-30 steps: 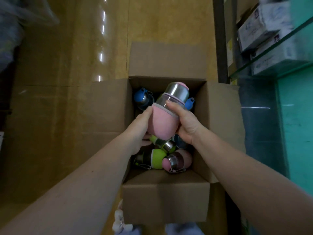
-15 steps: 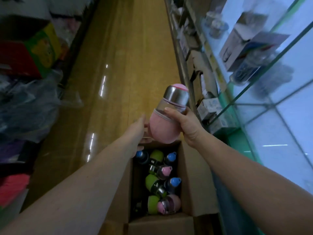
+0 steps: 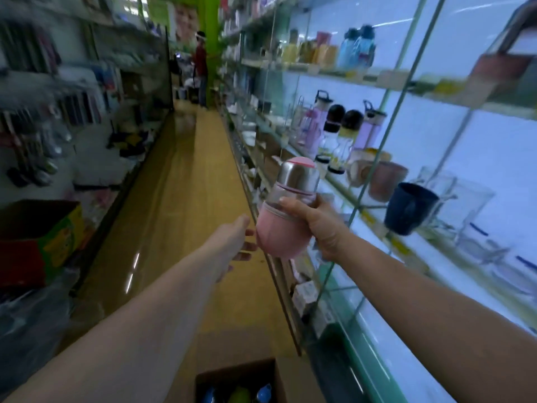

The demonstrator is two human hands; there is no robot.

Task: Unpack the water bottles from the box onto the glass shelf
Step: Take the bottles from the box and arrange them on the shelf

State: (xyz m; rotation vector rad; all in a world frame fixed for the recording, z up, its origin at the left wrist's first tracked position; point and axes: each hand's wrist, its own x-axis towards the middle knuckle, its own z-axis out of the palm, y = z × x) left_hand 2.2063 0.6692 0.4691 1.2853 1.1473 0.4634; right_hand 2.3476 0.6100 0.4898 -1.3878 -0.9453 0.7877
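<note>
The right hand point(image 3: 322, 228) holds the pink round bottle with the shiny steel cap point(image 3: 286, 212) upright, ready for the glass shelf point(image 3: 377, 225) at three o'clock. The left hand point(image 3: 232, 242) is wide, just beside it.

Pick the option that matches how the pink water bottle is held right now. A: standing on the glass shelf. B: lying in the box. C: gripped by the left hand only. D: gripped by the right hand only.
D: the right hand wraps around the pink water bottle, while the left hand is open beside its base, not gripping it.
</note>
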